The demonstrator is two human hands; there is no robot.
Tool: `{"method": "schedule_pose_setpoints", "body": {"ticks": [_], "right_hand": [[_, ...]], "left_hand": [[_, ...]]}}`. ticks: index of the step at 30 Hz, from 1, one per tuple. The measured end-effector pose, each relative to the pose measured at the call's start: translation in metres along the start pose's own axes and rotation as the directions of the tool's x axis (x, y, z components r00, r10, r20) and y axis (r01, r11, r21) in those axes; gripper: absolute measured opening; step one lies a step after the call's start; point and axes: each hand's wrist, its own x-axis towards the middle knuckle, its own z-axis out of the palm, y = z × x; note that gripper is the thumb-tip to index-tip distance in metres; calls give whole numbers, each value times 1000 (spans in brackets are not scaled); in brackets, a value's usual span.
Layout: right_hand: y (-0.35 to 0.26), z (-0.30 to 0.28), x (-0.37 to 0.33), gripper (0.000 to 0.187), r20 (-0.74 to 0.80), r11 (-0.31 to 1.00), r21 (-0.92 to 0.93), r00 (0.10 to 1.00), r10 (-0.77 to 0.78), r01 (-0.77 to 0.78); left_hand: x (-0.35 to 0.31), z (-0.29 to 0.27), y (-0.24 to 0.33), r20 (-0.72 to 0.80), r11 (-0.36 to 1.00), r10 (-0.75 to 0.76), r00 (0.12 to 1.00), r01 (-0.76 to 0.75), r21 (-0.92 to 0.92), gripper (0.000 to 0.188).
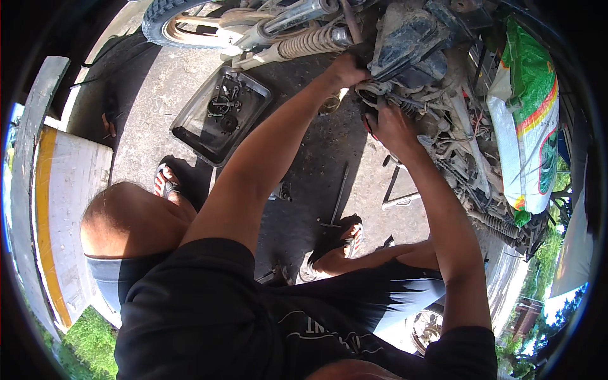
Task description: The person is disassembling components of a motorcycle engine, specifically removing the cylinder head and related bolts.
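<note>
1. Left fingers: curled in at the metal parts of the motorcycle (418, 47), tips hidden; I cannot tell how far they close or whether they grip anything. The left hand (343, 71) is turned knuckles up.
2. Right fingers: bent, pointing up toward one round opening (367, 95) among those parts. A small red-and-black object (370, 125) shows at the edge of the right hand (392, 128); whether it is held is unclear.
3. Two arms: the left reaches diagonally up and rightward, nearly straight; the right bends at the elbow and angles up and leftward. The hands sit close together, the left one higher.
4. The motorcycle lies across the upper and right side, beyond both hands.
5. Just below the left hand: one round container (329, 104) on the ground.
6. Farther out: one T-handled tool (340, 193) between two sandalled feet, and one tray (183, 130) holding several loose metal parts (225, 104), too small to count.
7. Outermost: one wheel (166, 25) at upper left, one green-and-white sack (529, 136) at right.
</note>
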Motion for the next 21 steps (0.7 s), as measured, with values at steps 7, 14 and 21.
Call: {"method": "schedule_pose_setpoints", "body": {"ticks": [7,14,21], "right_hand": [[-1,2,1,45,24,999,-35,999,25,-24],[-3,0,0,49,29,999,-47,999,15,-13],[-2,0,-2,53,20,999,-46,1000,4,-3]], "left_hand": [[-14,9,-10,-223,924,95,970,-169,-343,43],[-26,16,-51,-150,638,-272,950,61,-767,26],[-108,-39,-179,-251,846,-439,863,491,207,45]]}}
